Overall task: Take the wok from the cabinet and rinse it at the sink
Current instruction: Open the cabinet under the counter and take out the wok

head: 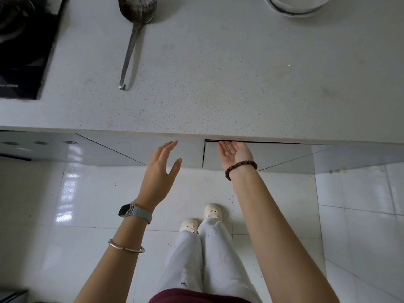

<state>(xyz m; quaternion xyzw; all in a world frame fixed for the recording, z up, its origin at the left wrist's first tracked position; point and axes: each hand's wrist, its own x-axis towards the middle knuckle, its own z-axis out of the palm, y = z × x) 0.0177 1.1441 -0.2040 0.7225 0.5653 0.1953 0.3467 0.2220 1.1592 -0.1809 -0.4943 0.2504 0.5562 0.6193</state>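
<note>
No wok or sink is in view. A grey cabinet door (282,155) below the white countertop (218,95) stands slightly ajar, with a dark gap along its top and left edges. My right hand (235,153) is palm up, its fingertips hooked over the door's top edge just under the counter lip. My left hand (160,171) hovers open with fingers spread in front of the neighbouring door panel (135,149), touching nothing. The cabinet's inside is hidden.
A long-handled metal skimmer (133,40) lies on the counter. A black gas hob (21,47) sits at the left. The rim of a white basin (295,7) shows at the top right. My slippered feet (203,217) stand on glossy white floor tiles close to the cabinets.
</note>
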